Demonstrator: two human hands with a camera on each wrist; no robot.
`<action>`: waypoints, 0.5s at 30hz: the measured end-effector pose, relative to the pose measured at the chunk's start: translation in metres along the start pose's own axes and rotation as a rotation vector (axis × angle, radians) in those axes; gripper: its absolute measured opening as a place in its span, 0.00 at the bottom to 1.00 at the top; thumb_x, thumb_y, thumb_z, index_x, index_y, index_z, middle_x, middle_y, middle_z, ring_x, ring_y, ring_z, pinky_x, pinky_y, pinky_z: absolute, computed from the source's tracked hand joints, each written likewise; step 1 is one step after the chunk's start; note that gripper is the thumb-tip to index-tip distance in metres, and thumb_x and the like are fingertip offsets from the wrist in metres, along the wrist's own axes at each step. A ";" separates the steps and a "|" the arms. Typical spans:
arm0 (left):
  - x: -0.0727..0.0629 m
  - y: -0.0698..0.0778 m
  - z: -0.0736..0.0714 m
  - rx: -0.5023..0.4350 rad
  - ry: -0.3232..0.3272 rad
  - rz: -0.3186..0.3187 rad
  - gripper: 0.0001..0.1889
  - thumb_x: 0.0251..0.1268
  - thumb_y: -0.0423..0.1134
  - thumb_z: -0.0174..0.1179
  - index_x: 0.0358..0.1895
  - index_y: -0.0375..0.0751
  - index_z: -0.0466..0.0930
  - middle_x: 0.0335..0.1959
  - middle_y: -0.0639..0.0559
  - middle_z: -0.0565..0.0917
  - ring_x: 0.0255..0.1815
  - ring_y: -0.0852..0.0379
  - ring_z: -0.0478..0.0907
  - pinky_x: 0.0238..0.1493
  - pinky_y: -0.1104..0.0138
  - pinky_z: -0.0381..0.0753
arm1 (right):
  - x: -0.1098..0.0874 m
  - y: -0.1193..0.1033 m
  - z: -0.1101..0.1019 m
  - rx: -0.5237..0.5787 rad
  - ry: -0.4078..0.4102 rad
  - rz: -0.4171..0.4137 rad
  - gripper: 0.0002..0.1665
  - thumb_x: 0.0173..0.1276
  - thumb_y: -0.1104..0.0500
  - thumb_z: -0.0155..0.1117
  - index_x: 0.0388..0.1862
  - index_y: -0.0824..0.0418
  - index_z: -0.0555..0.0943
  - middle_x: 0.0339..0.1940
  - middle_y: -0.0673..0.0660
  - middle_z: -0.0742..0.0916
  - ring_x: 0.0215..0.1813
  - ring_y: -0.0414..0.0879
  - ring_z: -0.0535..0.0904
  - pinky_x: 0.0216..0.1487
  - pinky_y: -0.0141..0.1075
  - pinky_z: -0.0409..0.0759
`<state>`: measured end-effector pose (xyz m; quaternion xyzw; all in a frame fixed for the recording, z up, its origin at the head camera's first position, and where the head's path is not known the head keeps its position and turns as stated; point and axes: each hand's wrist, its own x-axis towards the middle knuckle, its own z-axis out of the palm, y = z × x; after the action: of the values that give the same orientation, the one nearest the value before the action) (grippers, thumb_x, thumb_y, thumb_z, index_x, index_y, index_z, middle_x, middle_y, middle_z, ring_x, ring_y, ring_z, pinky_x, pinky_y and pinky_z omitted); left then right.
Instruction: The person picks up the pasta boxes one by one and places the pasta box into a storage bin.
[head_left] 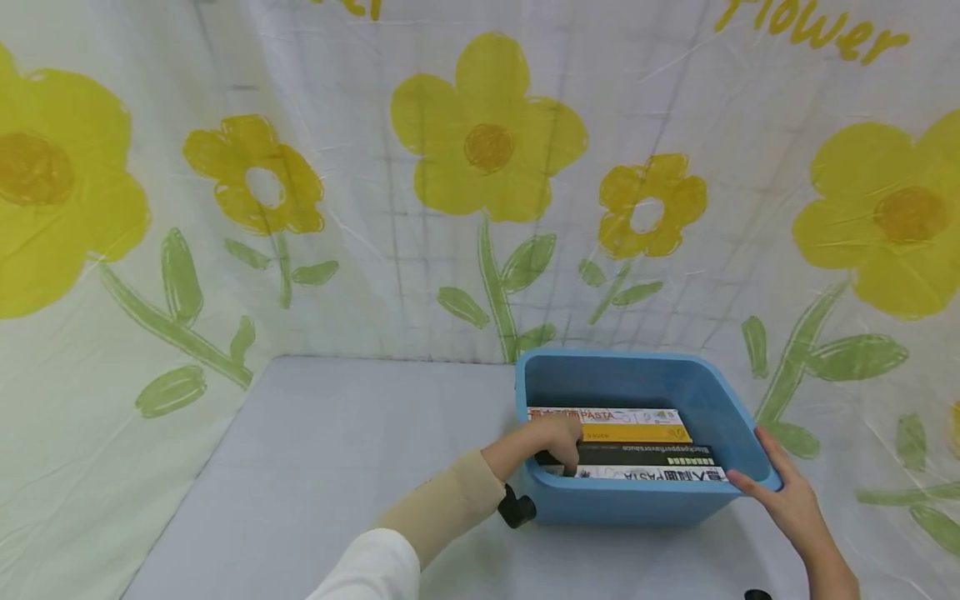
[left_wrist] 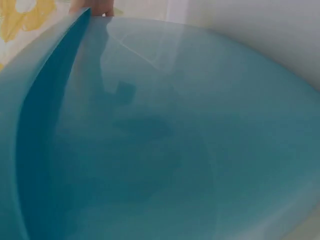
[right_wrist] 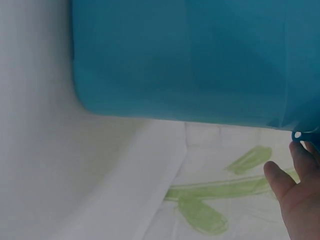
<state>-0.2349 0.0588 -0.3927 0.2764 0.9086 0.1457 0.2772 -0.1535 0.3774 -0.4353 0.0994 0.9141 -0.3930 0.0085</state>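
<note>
A blue plastic bin [head_left: 630,504] holds several flat boxes side by side. At the back is a white and yellow pasta box [head_left: 637,427]; in the middle, a black box [head_left: 622,455] printed as black pepper sauce; in front, a white pasta box [head_left: 660,474]. My left hand [head_left: 558,437] reaches over the bin's left side, fingers pointing down at the left ends of the front boxes. I cannot tell whether they pinch one. At the bin's front right corner, my right hand [head_left: 787,500] touches the rim with thumb and fingers extended and spread, also visible in the right wrist view.
The bin stands on a pale grey table [head_left: 337,450], near its back right. Behind hangs a plastic sheet [head_left: 352,208] printed with yellow flowers. A small black object [head_left: 516,506] shows beneath my left wrist, and another dark object [head_left: 757,594] at the bottom edge.
</note>
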 end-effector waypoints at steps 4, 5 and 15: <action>-0.010 -0.001 -0.001 -0.055 0.111 0.035 0.29 0.57 0.45 0.70 0.63 0.41 0.77 0.56 0.51 0.82 0.53 0.57 0.78 0.50 0.67 0.77 | 0.000 0.000 0.000 -0.008 -0.006 0.012 0.58 0.68 0.44 0.61 0.78 0.56 0.33 0.76 0.74 0.40 0.70 0.82 0.42 0.58 0.75 0.52; -0.014 -0.001 -0.002 -0.081 0.157 0.058 0.32 0.57 0.47 0.70 0.65 0.41 0.75 0.57 0.50 0.81 0.52 0.55 0.79 0.46 0.68 0.77 | 0.000 0.000 0.001 -0.008 -0.007 0.014 0.58 0.68 0.44 0.61 0.78 0.56 0.32 0.76 0.73 0.39 0.70 0.81 0.41 0.58 0.75 0.52; -0.084 -0.039 -0.005 -0.267 0.580 0.174 0.41 0.52 0.56 0.70 0.71 0.52 0.67 0.67 0.51 0.74 0.61 0.48 0.74 0.55 0.52 0.76 | 0.001 0.004 0.001 0.000 -0.003 -0.065 0.56 0.70 0.46 0.59 0.79 0.58 0.33 0.76 0.74 0.39 0.70 0.81 0.40 0.57 0.76 0.50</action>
<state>-0.1959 -0.0222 -0.3697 0.2611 0.8956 0.3592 0.0271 -0.1536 0.3794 -0.4394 0.0691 0.9168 -0.3933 -0.0026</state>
